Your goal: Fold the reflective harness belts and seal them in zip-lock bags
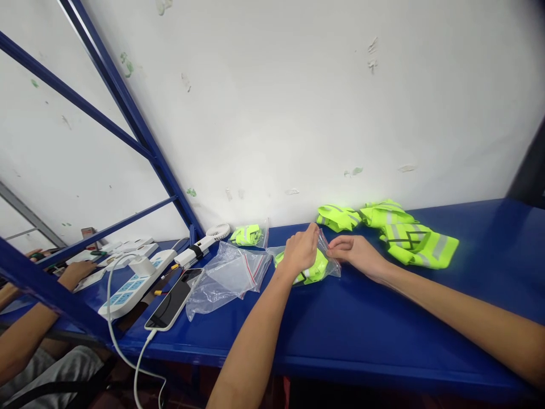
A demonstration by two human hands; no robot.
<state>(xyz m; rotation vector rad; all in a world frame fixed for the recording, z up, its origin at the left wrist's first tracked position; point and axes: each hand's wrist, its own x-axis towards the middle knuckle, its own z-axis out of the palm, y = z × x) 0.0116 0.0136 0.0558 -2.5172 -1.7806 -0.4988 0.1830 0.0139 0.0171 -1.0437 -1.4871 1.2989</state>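
Note:
A clear zip-lock bag (pixel 334 269) lies on the blue tabletop with a folded neon-yellow reflective vest (pixel 315 270) inside it. My left hand (pixel 301 250) is closed over the bag near its mouth, its fingertips partly hidden behind the knuckles. From the right, my right hand (pixel 355 255) pinches the bag's edge by the red seal strip. Behind and to the right are loose neon-yellow reflective vests (pixel 411 236), crumpled together. To the left, several flat clear bags (pixel 234 275) with red strips overlap one another.
Another bagged vest (pixel 247 234) lies by the wall, beside a small white fan (pixel 218 231). A phone (pixel 174 301) on a white cable and a power strip (pixel 136 287) are at left. Past the blue frame post (pixel 140 125), another person's hand (pixel 79 271) rests on the table.

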